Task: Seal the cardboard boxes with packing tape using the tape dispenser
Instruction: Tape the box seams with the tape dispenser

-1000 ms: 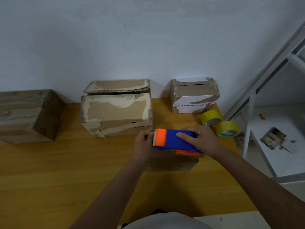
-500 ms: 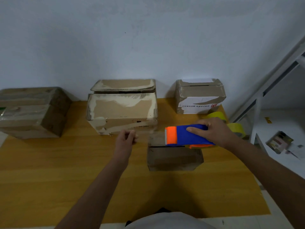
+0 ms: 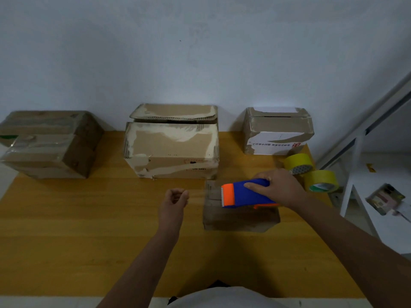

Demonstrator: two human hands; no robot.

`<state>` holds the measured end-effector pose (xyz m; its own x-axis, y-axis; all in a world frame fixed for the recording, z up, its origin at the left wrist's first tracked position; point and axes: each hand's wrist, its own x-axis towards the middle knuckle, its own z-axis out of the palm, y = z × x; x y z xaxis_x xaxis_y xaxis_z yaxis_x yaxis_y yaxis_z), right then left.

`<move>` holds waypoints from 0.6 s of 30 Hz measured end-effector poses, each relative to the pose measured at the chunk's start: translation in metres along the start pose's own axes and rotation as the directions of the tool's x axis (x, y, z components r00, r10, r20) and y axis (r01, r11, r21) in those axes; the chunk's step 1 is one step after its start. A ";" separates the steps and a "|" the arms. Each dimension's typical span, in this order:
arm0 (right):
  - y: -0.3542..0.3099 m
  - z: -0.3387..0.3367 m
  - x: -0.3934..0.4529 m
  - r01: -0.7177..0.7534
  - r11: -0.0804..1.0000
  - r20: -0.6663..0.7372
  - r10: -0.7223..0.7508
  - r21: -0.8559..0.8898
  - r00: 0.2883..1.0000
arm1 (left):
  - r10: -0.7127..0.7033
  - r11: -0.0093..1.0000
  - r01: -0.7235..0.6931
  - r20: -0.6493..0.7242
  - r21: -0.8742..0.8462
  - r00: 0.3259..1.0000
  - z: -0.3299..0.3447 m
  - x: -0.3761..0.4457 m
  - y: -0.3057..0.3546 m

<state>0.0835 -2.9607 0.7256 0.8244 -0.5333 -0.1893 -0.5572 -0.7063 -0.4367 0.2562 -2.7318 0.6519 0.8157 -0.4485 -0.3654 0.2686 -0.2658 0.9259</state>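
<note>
A small brown cardboard box [image 3: 239, 218] lies on the wooden table [image 3: 89, 230] in front of me. My right hand [image 3: 278, 188] grips the blue and orange tape dispenser [image 3: 241, 194] on top of this box, its toothed orange end pointing left. My left hand [image 3: 175, 197] hovers left of the box with fingers curled, pinching the end of a faint clear tape strip [image 3: 200, 192] that runs back to the dispenser.
Along the wall stand a taped brown box [image 3: 49, 143], a large worn box [image 3: 172, 150] with loose top flaps, and a small white-fronted box [image 3: 278, 132]. Two yellow tape rolls [image 3: 311, 174] lie at the table's right edge. A white shelf frame [image 3: 360, 174] stands to the right.
My left hand has left the dispenser's front and drawn away to the left, stretching tape out. The dispenser has shifted slightly right along the small box.
</note>
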 end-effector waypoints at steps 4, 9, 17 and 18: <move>-0.001 0.003 -0.004 -0.027 1.000 -0.021 0.028 0.015 0.999 | -0.001 1.000 0.002 -0.020 0.017 1.000 0.003 0.005 -0.006; -0.002 0.007 -0.004 -0.041 0.999 -0.029 0.041 0.004 0.999 | -0.031 0.999 0.032 -0.032 0.019 0.999 0.006 0.013 -0.017; -0.003 0.010 -0.001 -0.054 0.998 -0.028 0.054 -0.021 0.998 | -0.153 0.986 0.148 0.052 0.076 0.987 0.021 0.026 -0.036; -0.003 0.010 0.000 -0.056 0.998 -0.026 0.056 -0.022 0.998 | -0.161 0.985 0.155 0.071 0.081 0.984 0.025 0.026 -0.037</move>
<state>0.0864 -2.9542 0.7183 0.7892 -0.5837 -0.1907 -0.6048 -0.6853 -0.4057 0.2542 -2.7547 0.6055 0.7236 -0.4589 -0.5156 0.3497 -0.4003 0.8470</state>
